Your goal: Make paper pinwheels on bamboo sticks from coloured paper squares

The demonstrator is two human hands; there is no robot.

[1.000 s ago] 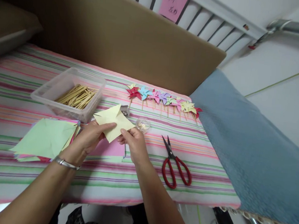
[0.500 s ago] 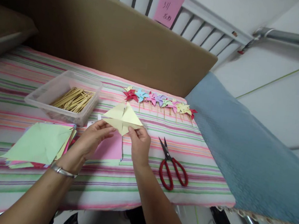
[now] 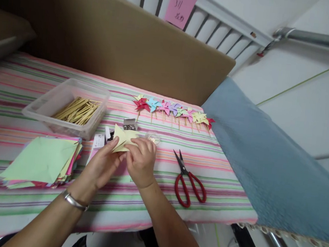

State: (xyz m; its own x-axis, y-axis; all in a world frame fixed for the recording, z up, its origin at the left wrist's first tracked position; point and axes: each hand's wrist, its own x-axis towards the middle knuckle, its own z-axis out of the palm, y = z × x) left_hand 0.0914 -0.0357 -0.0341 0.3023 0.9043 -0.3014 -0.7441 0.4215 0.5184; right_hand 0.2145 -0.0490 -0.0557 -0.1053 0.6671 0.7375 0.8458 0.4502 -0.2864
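Between my hands is a pale yellow sheet of paper (image 3: 119, 136) with slits cut into it. My left hand (image 3: 102, 164) is closed on its left side, the thumb on top. The fingers of my right hand (image 3: 142, 160) pinch its right side and partly cover it. Under my hands lies a pink sheet of paper (image 3: 123, 169), mostly hidden. Just beyond them stand a small open box of metal pins (image 3: 130, 125), a white box (image 3: 99, 141) and a small clear round dish (image 3: 153, 138).
Red-handled scissors (image 3: 188, 178) lie to the right. A stack of coloured paper (image 3: 40, 158) sits at left, below a clear plastic tub (image 3: 37, 112) of wooden sticks (image 3: 78, 110). Several finished paper pinwheels (image 3: 171, 108) line the back, before a cardboard panel (image 3: 126, 38).
My right hand has turned inward and moved left, closer to my left hand. The yellow paper has been turned and drawn left, and my left hand now grips it. The pin box has come into view.
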